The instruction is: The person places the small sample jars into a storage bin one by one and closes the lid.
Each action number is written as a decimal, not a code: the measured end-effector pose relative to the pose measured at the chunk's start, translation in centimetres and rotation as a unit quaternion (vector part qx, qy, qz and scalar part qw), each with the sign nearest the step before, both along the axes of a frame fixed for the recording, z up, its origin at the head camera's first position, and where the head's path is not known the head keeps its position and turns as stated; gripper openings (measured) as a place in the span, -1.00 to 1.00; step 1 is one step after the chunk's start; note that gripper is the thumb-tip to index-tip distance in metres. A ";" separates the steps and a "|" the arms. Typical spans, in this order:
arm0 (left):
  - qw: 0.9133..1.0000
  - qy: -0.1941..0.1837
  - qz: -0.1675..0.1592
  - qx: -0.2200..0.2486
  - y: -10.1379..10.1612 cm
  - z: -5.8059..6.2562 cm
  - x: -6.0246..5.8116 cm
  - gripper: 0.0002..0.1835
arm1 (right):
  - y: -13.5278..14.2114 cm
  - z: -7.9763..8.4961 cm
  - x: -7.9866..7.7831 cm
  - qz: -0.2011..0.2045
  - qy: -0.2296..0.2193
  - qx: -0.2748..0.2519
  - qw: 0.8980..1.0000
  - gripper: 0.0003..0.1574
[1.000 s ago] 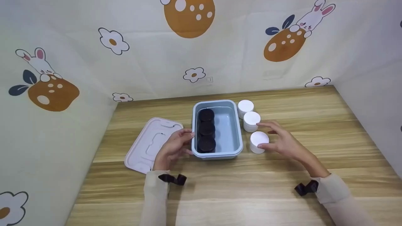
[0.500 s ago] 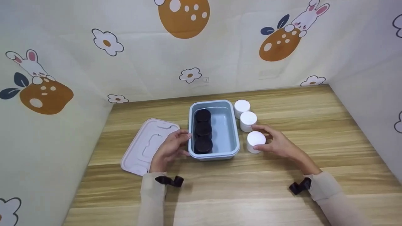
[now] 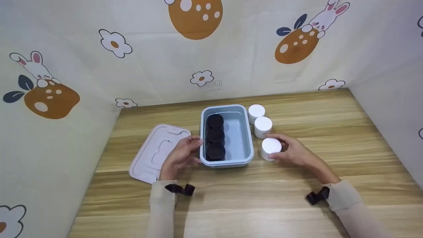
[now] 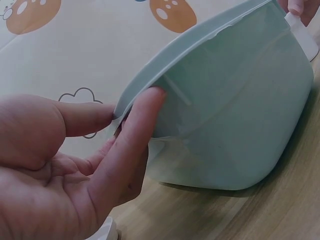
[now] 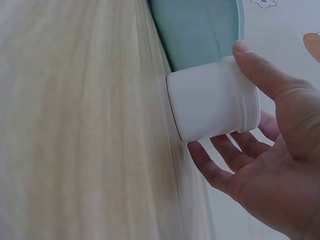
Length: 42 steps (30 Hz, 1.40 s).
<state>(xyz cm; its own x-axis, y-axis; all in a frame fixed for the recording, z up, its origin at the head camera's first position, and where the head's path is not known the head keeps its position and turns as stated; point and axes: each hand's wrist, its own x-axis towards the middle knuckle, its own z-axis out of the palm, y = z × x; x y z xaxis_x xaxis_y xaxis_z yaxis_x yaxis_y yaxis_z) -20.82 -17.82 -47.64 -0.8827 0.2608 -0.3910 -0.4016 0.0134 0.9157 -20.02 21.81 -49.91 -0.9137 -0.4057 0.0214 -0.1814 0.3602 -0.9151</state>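
Note:
A light blue plastic container (image 3: pixel 235 163) stands in the middle, with several black-lidded jars (image 3: pixel 216 135) in a row along its left inner side. My left hand (image 3: pixel 181 153) pinches its left rim between thumb and fingers, as the left wrist view shows up close. Right of the container, my right hand (image 3: pixel 292 152) holds the nearest white jar (image 3: pixel 271 148) between thumb and fingers. That jar (image 5: pixel 210 100) stands upright at the tabletop, its white lid toward my palm. Two more white jars, a middle one (image 3: pixel 263 127) and a far one (image 3: pixel 256 113), stand behind it.
A pale pink lid (image 3: pixel 150 158) lies on the wooden table (image 3: pixel 251 205), left of the container and partly under my left hand. A patterned cloth wall (image 3: pixel 158 66) rises behind the table's back edge. Black cameras are strapped to both wrists.
My right fingers have come away from the middle white jar and drawn in around the nearest one. My left hand stays on the container's rim. The head view has shifted slightly.

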 end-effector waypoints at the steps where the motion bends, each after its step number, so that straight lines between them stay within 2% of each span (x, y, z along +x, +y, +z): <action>1: 1.000 -0.001 0.000 0.000 0.0 0.1 0.0 -0.57 | 0.0 0.0 0.0 -0.001 -0.001 0.004 1.000 -0.12; 6: 1.000 -0.001 0.000 0.003 -0.1 -0.1 -0.1 -0.56 | 0.1 0.1 0.1 0.003 0.002 0.014 1.000 -0.11; 12: 1.000 0.000 0.001 0.005 0.2 0.0 0.0 -0.62 | 0.3 -0.1 0.2 0.010 0.009 0.001 1.000 -0.08; 19: 1.000 0.006 0.008 0.009 0.3 0.0 0.1 -0.61 | -0.1 0.1 0.3 -0.011 0.003 -0.029 1.000 0.03; 24: 1.000 0.014 0.008 0.011 0.3 0.1 0.2 -0.63 | -0.5 1.2 0.9 -0.041 -0.029 -0.020 0.999 -0.03; 27: 1.000 0.016 0.003 0.010 0.2 0.0 0.2 -0.63 | -0.9 1.9 1.2 -0.055 -0.033 -0.021 0.998 -0.06; 36: 1.000 0.007 0.002 0.002 -0.2 0.1 0.1 -0.60 | -2.1 3.2 1.6 -0.074 -0.016 -0.055 0.996 -0.12; 42: 1.000 0.006 0.006 0.010 0.1 0.1 0.0 -0.63 | -2.7 4.6 1.5 -0.073 0.010 -0.050 0.996 -0.12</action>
<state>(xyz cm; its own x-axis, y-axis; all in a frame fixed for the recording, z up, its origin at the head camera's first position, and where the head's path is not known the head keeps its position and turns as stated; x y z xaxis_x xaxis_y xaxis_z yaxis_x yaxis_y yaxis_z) -20.83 -17.76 -47.52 -0.8908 0.2578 -0.3743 -0.3899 -0.0106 0.9208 -18.55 19.13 -45.29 -0.9617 -0.2637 0.0746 -0.1531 0.2910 -0.9444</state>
